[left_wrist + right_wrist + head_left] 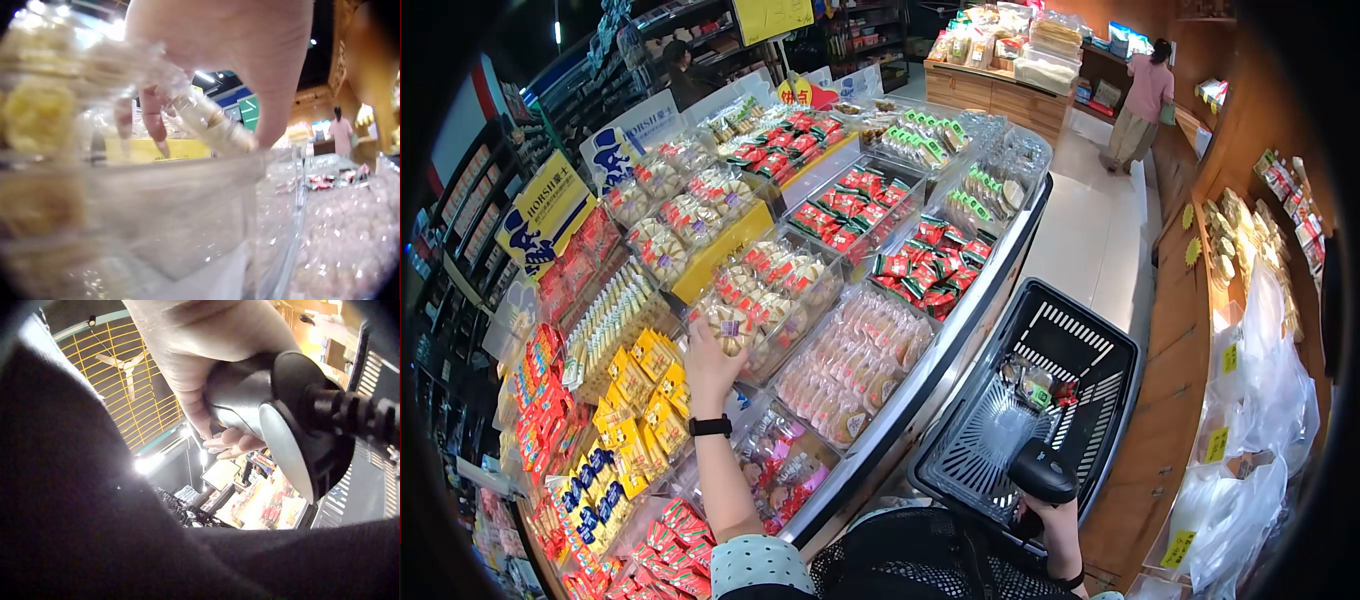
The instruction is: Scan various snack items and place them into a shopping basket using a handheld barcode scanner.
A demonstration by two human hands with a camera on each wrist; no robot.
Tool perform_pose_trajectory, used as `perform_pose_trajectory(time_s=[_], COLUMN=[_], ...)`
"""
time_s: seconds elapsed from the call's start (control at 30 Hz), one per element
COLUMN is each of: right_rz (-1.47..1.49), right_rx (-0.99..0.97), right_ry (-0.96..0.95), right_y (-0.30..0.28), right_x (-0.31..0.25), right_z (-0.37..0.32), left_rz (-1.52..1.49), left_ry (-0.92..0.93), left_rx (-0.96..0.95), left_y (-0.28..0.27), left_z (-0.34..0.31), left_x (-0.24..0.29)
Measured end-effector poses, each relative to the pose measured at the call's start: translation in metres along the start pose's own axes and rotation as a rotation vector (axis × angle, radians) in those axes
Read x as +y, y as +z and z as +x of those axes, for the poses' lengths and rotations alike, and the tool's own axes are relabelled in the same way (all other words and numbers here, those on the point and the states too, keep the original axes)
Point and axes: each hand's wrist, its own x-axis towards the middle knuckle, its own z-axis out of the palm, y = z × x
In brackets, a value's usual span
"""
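My left hand (716, 362) reaches into a clear bin of round pale pastries in clear wrappers. Its thumb and fingers pinch one wrapped pastry (212, 125) just above the bin's clear wall (175, 194); a purple label shows by the fingertips in the head view. Low on the right, my right hand (1052, 525) grips the thick black handle (1043, 472) of a black shopping basket (960, 440). The right wrist view shows the fingers curled round that handle (240, 394). Several small packets (1035, 385) lie in the basket.
Bins of wrapped snacks fill the sloping display, including yellow packets (635, 390), red-and-green packets (930, 265) and flat pink-white packets (855, 365). Plastic bags (1250, 390) hang along the wooden shelving at right. A person in pink (1148, 95) stands down the aisle (1090, 225).
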Motion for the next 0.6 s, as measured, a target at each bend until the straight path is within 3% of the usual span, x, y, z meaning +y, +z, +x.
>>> perform_pose_trajectory(time_s=[0.13, 0.2, 0.4, 0.47, 0.53, 0.6], right_rz=[0.017, 0.021, 0.001, 0.069, 0.068, 0.081], right_rx=[-0.023, -0.015, 0.040, 0.123, 0.184, 0.224], right_ry=[0.030, 0.024, -0.031, -0.004, 0.039, 0.036], right_y=[0.000, -0.004, -0.001, -0.003, -0.005, -0.010], right_x=[-0.007, -0.001, -0.013, -0.012, -0.016, -0.016], right_z=[-0.004, -0.002, 0.014, 0.017, 0.022, 0.025], left_rz=[0.011, 0.046, -0.137, -0.110, -0.150, 0.006], left_ry=[0.030, 0.174, 0.294, 0.093, 0.096, 0.046], left_rx=[-0.105, -0.235, -0.306, -0.434, -0.480, -0.530], left_y=[0.014, 0.022, 0.051, 0.058, 0.068, 0.064], left_z=[0.009, 0.008, 0.017, 0.022, 0.022, 0.019], left_x=[-0.013, -0.027, -0.048, -0.042, -0.037, -0.022])
